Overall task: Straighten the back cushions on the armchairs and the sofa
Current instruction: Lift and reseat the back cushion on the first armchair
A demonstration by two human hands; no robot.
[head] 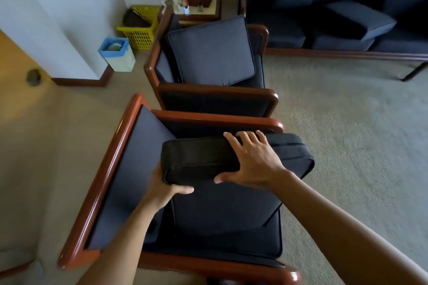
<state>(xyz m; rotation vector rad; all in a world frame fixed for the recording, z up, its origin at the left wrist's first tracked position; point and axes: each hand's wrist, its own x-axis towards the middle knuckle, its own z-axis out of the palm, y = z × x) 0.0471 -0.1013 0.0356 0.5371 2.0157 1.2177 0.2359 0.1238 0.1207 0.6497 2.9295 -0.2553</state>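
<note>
A dark blue back cushion [222, 206] lies tilted and askew over the seat of the near wood-framed armchair [108, 169], its zipped edge turned up toward me. My left hand [164, 190] grips that edge at its left corner, thumb on top. My right hand [252, 162] lies spread over the top of the same edge, fingers apart. In the far armchair [150, 62] another back cushion [210, 51] leans crooked across the seat. On the sofa [296, 37] at the back right, a cushion [359, 18] lies flat and skewed on the seats.
A side table [216, 10] with a wooden lamp base stands between the far armchair and the sofa. A yellow basket [139, 32] and a blue-lined bin [118, 55] stand by the wall. Carpet [347, 122] stretches to the right.
</note>
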